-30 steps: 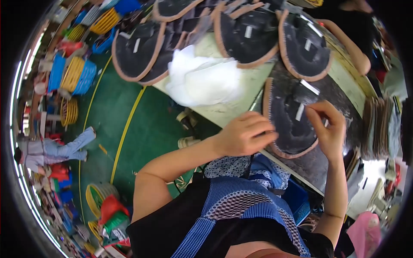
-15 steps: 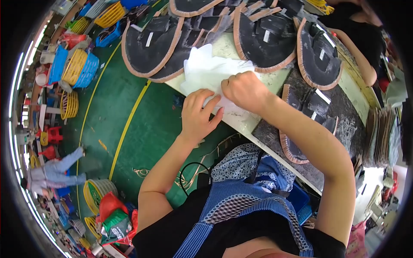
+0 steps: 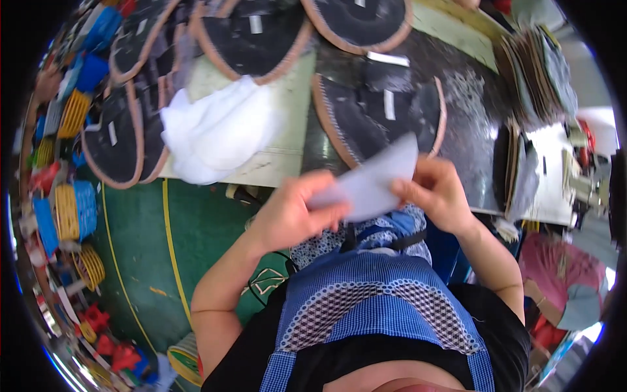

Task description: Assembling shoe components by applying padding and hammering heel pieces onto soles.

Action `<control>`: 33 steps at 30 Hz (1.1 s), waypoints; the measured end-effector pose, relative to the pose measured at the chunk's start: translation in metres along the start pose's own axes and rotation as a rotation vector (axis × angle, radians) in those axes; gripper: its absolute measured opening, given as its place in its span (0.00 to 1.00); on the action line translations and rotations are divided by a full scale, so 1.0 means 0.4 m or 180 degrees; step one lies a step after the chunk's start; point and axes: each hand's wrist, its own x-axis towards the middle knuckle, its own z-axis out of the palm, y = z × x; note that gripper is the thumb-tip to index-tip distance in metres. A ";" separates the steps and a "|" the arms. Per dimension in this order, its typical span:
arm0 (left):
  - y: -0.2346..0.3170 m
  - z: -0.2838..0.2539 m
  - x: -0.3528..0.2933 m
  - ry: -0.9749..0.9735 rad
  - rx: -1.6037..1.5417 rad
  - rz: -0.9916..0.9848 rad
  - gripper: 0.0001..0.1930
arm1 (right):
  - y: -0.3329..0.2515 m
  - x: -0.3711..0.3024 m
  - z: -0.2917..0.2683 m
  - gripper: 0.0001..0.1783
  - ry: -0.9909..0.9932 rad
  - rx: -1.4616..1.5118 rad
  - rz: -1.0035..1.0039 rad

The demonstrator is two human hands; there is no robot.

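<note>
A pale sheet (image 3: 377, 184) spans the gap between two bare hands, its long axis slanting from near left to far right. Just beyond lies a dark curved piece (image 3: 366, 124) on the worktable (image 3: 480, 140), the right hand (image 3: 436, 191) apparently nearer it. That hand pinches the sheet's right end, thumb toward the viewer; the left hand (image 3: 290, 210), fingers curled, seems to grip the other end, though motion blurs it.
</note>
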 end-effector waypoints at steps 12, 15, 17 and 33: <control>0.004 0.036 0.227 0.0981 0.1297 0.0945 0.12 | 0.098 0.049 -0.200 0.20 0.0860 -0.1852 -0.0665; -0.002 0.039 0.218 0.0912 0.1224 0.0811 0.11 | 0.095 0.037 -0.189 0.21 0.0855 -0.1834 -0.0443; 0.000 0.032 0.219 0.0896 0.1216 0.0886 0.12 | 0.088 0.042 -0.189 0.20 0.0800 -0.1897 -0.0467; 0.100 -0.059 0.316 0.1044 0.1874 0.1487 0.18 | -0.022 0.143 -0.211 0.12 0.0975 -0.2207 -0.1103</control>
